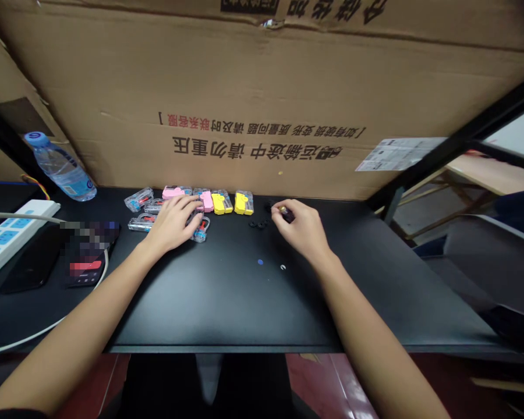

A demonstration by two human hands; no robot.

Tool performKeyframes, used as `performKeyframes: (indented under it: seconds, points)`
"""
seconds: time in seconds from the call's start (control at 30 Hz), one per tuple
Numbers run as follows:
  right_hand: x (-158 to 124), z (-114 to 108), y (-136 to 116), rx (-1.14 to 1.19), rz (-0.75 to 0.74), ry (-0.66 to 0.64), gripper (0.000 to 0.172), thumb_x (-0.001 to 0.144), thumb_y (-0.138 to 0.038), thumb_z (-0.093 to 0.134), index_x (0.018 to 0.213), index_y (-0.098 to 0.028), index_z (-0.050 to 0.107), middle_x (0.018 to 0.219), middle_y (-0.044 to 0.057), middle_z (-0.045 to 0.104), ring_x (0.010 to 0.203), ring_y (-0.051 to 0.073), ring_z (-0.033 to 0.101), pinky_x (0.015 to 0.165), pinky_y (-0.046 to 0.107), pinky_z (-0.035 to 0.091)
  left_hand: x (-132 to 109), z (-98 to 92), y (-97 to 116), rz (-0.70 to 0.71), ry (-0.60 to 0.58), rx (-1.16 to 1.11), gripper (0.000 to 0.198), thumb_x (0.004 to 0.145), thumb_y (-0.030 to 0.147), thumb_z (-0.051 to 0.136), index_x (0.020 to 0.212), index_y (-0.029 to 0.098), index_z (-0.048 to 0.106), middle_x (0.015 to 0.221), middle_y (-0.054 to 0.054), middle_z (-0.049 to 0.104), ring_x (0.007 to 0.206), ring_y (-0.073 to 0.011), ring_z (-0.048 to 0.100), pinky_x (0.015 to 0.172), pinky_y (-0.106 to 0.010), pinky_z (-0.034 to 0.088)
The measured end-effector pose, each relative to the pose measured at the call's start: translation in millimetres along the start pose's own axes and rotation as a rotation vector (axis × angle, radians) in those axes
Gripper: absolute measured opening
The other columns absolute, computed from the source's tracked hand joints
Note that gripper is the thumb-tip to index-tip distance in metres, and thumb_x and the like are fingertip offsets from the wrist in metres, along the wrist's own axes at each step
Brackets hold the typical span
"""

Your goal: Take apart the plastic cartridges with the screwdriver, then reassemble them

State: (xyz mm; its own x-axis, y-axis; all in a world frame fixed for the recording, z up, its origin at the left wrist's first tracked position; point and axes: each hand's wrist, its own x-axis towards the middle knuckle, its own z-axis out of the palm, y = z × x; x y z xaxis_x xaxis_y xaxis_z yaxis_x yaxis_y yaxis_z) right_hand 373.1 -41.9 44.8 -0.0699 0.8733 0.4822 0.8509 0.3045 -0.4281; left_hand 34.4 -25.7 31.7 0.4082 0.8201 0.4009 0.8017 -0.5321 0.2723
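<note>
My left hand rests over a group of clear plastic pieces with red and blue parts inside. Its fingers are spread, and a clear piece shows beside the thumb, partly hidden. My right hand is closed in a pinch around a small black piece with a gold-coloured end. Several small black rings lie just left of that hand. Between the hands stand yellow-and-clear plastic pieces, and pink-and-clear pieces sit behind my left fingers.
Nearer on the black table lie a small blue disc and a small whitish ring-like bit. Cardboard walls off the back. At left are a water bottle, a power strip, a phone and a white cable.
</note>
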Motion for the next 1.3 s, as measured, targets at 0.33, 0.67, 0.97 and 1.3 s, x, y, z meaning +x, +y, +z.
performKeyframes:
  seconds: [0.33,0.67,0.97,1.3]
  points:
    - [4.7,33.9,-32.8,-0.301,-0.147,-0.314,0.041,0.104,-0.034,0.056,0.143,-0.023,0.067,0.14,0.012,0.077,0.111,0.033,0.079,0.079,0.038,0.059,-4.0,9.6,15.0,0.117,-0.074,-0.016,0.037,0.109,0.036,0.049,0.134,0.023,0.072,0.151,-0.011,0.069,0.138,-0.0339,0.061,0.12,-0.055,0.046]
    - [-3.3,31.7,-47.2,-0.306,-0.231,-0.386,0.033,0.104,-0.031,0.057,0.133,-0.029,0.073,0.131,0.008,0.082,0.101,0.029,0.081,0.07,0.033,0.055,-5.4,14.6,8.8,0.082,-0.093,-0.005,0.04,0.108,0.038,0.048,0.138,0.025,0.071,0.155,-0.011,0.064,0.143,-0.0342,0.058,0.124,-0.056,0.043]
    - [-11.0,21.8,-45.0,-0.16,-0.307,-0.416,0.035,0.102,-0.027,0.06,0.13,-0.031,0.08,0.127,0.006,0.084,0.104,0.03,0.082,0.081,0.036,0.06,-5.5,13.9,9.0,0.089,-0.098,0.019,0.043,0.11,0.039,0.046,0.139,0.022,0.072,0.158,-0.013,0.062,0.145,-0.0351,0.057,0.125,-0.058,0.042]
    - [-25.2,8.8,-59.4,0.241,-0.449,-0.545,0.028,0.101,-0.028,0.066,0.121,-0.032,0.085,0.123,0.0,0.085,0.11,0.025,0.083,0.096,0.035,0.064,-2.7,10.1,9.4,0.115,-0.113,-0.074,0.042,0.113,0.041,0.043,0.144,0.027,0.067,0.164,-0.009,0.058,0.152,-0.0296,0.054,0.13,-0.056,0.037]
